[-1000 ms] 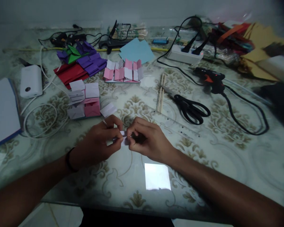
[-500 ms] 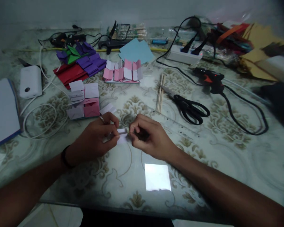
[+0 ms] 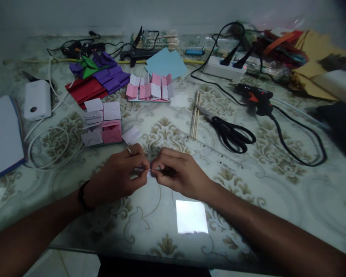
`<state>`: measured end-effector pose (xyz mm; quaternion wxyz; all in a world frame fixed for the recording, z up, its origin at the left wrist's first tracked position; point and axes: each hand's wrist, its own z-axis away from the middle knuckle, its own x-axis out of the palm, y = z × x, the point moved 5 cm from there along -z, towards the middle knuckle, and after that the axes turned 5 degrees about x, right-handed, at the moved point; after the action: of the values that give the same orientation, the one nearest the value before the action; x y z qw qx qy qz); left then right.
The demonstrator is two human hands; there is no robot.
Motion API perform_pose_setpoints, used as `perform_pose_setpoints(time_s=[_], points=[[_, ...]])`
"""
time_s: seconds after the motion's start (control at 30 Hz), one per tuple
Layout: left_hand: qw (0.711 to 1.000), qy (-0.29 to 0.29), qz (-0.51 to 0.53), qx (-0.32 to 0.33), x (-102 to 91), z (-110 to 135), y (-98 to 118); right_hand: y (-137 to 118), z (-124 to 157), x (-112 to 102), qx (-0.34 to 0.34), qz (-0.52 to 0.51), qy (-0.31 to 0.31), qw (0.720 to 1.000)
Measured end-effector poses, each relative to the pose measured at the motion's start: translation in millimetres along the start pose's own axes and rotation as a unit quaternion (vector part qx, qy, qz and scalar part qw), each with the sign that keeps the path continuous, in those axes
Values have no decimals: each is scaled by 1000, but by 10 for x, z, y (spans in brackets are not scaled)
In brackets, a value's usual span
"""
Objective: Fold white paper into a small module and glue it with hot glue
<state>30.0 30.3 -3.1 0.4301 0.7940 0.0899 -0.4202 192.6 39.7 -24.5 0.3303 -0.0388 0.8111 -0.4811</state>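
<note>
Holds sm. folded paper (image 3: 150, 166) btwn L hand (image 3: 122, 169) & R hand (image 3: 181, 169) in 2 tight fingertip pinches, over floral table (image 3: 144, 215). Can't read sm. markings on clear ruler (image 3: 212, 152) beyond R hand.

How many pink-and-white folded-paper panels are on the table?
2: the near panel just beyond the left hand, the far panel in front of the light-blue sheets. I see no others.

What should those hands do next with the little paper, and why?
Maybe slide the right hand back slightly to check the small paper piece: that hand and the left hand pinch it close together, so most of it is hidden.
</note>
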Motion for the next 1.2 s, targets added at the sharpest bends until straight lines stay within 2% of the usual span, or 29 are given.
perform_pose_setpoints(time_s=[0.17,0.33,0.53,0.87,1.07,1.2], points=[[1000,-1,-6,-9,3,-12,-37,16,-9,-1,28,-12,-5,1000],[999,-28,-7,-35,-33,-40,-104,33,-28,-58,42,-30,24,998],[999,-18,-13,-36,-129,-79,-147,98,-66,-104,91,-61,33,993],[998,-28,-27,-39,-135,-83,-182,164,-65,-142,134,-86,65,985],[999,8,-33,-6,-113,-46,-148,113,-60,-117,107,-82,60,989],[999,3,-44,15,-59,-23,-103,84,-59,-105,92,-81,51,991]])
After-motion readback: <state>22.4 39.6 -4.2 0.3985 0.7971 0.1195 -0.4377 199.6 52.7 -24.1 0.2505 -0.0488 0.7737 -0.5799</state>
